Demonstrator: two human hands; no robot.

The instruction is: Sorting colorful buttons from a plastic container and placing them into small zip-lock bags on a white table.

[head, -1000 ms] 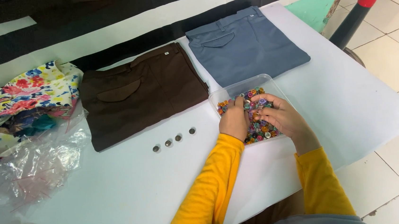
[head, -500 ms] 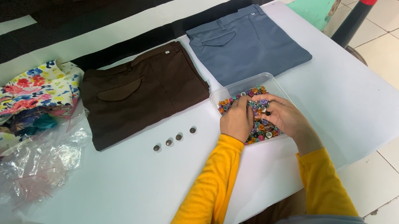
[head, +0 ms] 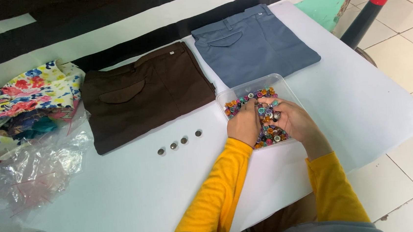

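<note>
Left hand (head: 245,124) and right hand (head: 289,119), fingers curled, dig among buttons (head: 268,134) in clear tray (head: 282,84)

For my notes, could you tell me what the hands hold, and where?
Both hands are in the clear tray of coloured buttons; a definite grip cannot be told.

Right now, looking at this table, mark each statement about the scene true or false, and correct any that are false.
1. Both hands are in the clear tray of coloured buttons. True: the left hand and right hand rest among them.
2. Six metal buttons lie in a row on the table. False: four metal buttons lie there.
3. The brown trousers lie left of the blue-grey trousers. True.
4. The floral fabric lies on top of the blue-grey trousers. False: it lies at the table's left edge, beyond the brown trousers.
</note>
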